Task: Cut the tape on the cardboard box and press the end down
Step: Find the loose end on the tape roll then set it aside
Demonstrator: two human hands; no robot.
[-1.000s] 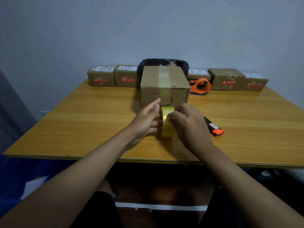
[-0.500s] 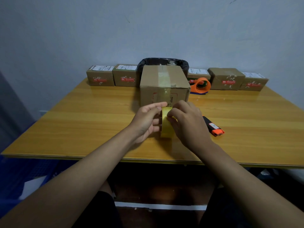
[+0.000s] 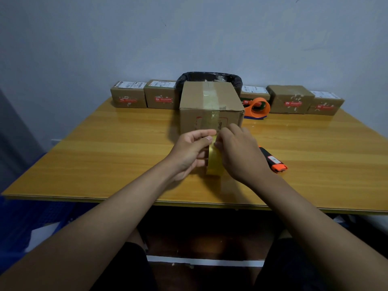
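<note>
A brown cardboard box (image 3: 195, 101) stands mid-table with a strip of clear yellowish tape (image 3: 211, 97) running over its top and down its near face. A yellow tape roll (image 3: 214, 162) stands on edge just in front of the box, between my hands. My left hand (image 3: 190, 151) grips the roll's left side, thumb and forefinger pinched at its top. My right hand (image 3: 239, 152) covers the roll's right side, fingertips at the tape by the box's near face. The roll's far side is hidden.
An orange-and-black utility knife (image 3: 273, 160) lies on the wooden table (image 3: 105, 156) right of my right hand. An orange tape dispenser (image 3: 258, 108) sits behind the box. Several small labelled boxes (image 3: 129, 95) line the back edge, with a black-lined bin (image 3: 210, 77).
Both hands have moved slightly forward toward the box with the roll. My left thumb and forefinger have closed onto the roll's top.
</note>
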